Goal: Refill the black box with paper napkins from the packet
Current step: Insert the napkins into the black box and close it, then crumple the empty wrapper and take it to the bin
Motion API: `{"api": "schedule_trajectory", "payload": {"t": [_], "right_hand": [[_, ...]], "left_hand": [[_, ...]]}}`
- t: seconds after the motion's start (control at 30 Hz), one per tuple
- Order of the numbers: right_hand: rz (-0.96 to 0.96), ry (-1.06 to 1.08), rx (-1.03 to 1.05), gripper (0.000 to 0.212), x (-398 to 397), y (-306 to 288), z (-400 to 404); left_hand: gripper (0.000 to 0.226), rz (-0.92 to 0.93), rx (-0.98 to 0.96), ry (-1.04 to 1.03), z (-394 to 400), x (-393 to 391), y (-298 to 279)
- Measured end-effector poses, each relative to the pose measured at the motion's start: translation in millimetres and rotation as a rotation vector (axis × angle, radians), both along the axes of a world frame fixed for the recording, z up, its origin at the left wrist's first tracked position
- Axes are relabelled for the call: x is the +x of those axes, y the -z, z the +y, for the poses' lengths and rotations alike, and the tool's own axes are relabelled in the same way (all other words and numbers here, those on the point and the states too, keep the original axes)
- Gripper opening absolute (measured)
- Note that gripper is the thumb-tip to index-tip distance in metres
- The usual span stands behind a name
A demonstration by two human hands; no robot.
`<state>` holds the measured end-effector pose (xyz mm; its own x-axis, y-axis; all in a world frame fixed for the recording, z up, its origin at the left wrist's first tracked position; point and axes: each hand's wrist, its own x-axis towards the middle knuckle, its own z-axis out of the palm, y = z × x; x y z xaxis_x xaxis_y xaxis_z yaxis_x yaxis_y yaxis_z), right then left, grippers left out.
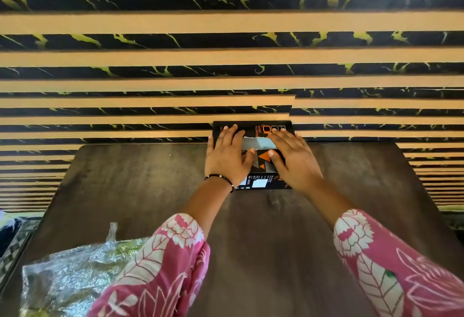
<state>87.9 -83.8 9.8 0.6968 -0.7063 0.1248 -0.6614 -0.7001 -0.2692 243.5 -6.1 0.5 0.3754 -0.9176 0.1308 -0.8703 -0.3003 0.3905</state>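
Observation:
A black box (261, 163) with orange print stands at the far edge of the dark wooden table (155, 186), against the striped wall. A torn slot in its top shows pale paper (258, 142) inside. My left hand (227, 157) lies flat on the box's left side, fingers spread, thumb near the slot. On the right side rests my right hand (292, 159), also flat, its thumb touching the top below the slot. A crinkled clear plastic packet (72, 274) lies at the table's near left corner, partly hidden by my left sleeve.
The wall (226, 60) of tan and black marbled strips rises directly behind the box. Off the table's left edge, a patterned dark surface (12, 243) is visible. Bare tabletop stretches between the packet and the box.

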Motion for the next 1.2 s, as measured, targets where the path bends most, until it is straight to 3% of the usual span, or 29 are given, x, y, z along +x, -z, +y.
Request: {"api": "schedule_trajectory", "payload": {"t": [0.2,0.37,0.57,0.67,0.77,0.87,1.03,1.2], "right_hand": [[-0.144,0.049,0.057,0.056,-26,-11,75],[-0.223,-0.006,0.227,0.053,-48,1,176],[-0.158,-0.172,0.438,0.053,-58,28,281],[-0.105,-0.233,0.443,0.053,-55,38,309],[-0.021,-0.26,0.493,0.067,-52,37,319],[0.028,-0.256,0.48,0.055,-51,33,322],[0.048,-0.173,0.466,0.049,-64,24,316],[0.11,-0.034,0.313,0.054,-93,17,309]], "left_hand": [[0.046,0.168,-0.115,-0.045,43,-3,-15],[0.055,0.267,-0.093,-0.114,144,-29,-6],[0.06,0.199,-0.055,-0.181,260,-40,11],[0.065,0.17,0.047,-0.346,306,-38,19],[0.069,0.19,0.331,-0.559,334,-40,28],[0.073,0.213,0.463,-0.639,344,-47,30],[0.068,0.2,0.553,-0.432,328,-69,32],[0.056,0.09,0.504,0.221,310,-95,31]]}}
